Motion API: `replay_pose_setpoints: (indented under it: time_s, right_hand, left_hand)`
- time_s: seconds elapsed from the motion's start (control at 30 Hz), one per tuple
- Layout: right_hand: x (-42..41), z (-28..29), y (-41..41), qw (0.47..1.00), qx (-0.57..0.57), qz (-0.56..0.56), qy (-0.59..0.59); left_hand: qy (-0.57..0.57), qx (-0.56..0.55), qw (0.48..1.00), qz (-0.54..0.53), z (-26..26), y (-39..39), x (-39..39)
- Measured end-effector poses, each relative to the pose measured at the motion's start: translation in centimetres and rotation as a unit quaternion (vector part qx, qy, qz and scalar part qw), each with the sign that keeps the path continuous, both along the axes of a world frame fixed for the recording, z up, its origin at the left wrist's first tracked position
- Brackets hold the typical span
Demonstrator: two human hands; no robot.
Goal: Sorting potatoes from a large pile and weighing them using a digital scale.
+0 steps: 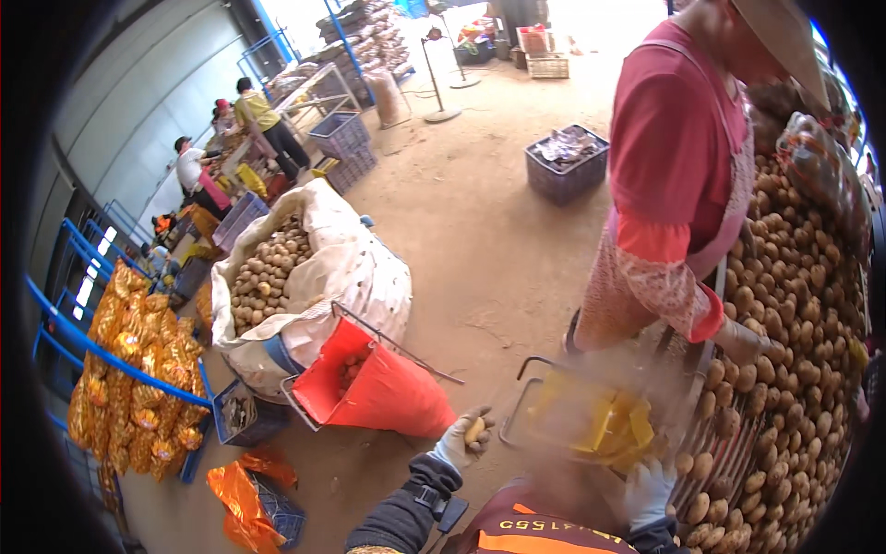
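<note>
My left hand (465,438), in a pale work glove, holds a yellowish potato (475,431) just right of a red bag (394,388) on a metal frame. My right hand (649,490), gloved too and blurred, is beside the potatoes (699,465) at the near left edge of the sorting table; whether it grips one I cannot tell. Between my hands and a little farther off, a yellow bag (612,426) hangs in another metal frame, partly blurred. Many potatoes (796,332) cover the slatted table on the right.
A co-worker (651,166) in a pink top stands at the table, one gloved hand on the potatoes. A large white sack (360,256) of potatoes, a blue crate (567,173), filled orange net bags (138,374) and a basket with orange plastic (242,505) stand about. More people are at the back left.
</note>
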State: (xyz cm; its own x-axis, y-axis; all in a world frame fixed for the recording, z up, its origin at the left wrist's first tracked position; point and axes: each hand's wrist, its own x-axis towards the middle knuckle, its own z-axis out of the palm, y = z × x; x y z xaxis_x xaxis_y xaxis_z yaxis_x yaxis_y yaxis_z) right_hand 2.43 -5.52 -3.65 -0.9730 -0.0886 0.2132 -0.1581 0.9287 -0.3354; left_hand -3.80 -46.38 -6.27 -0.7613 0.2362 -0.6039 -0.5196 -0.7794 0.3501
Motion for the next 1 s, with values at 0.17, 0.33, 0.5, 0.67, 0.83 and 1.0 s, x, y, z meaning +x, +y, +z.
replay_pose_setpoints:
  time_s: [0.17, 0.33, 0.5, 0.67, 0.83, 1.0]
  right_hand:
    - [-0.8, 0.3, 0.1, 0.997, 0.055, 0.059, 0.018]
    - [-1.0, -0.2, -0.3, 0.997, 0.052, 0.047, 0.029]
    - [-0.3, -0.5, -0.5, 0.998, 0.038, 0.014, 0.056]
    - [0.0, 0.3, -0.3, 0.999, 0.017, -0.021, 0.022]
    - [-0.4, 0.7, -0.2, 0.999, 0.010, -0.014, 0.041]
    - [0.8, -0.5, 0.6, 0.995, 0.040, -0.084, 0.040]
  left_hand:
    - [-0.048, -0.006, 0.999, 0.014, -0.9, -0.1, -0.4]
    - [-0.143, -0.095, 0.968, 0.182, -1.4, -7.3, -0.2]
    - [0.044, -0.096, 0.847, 0.521, 1.2, -17.5, -1.6]
    - [0.076, -0.289, 0.926, 0.229, 0.9, -8.9, -5.6]
    - [0.181, -0.376, 0.813, -0.406, -1.1, 8.2, -6.7]
    - [0.430, -0.453, 0.537, -0.567, 0.4, 19.2, -5.0]
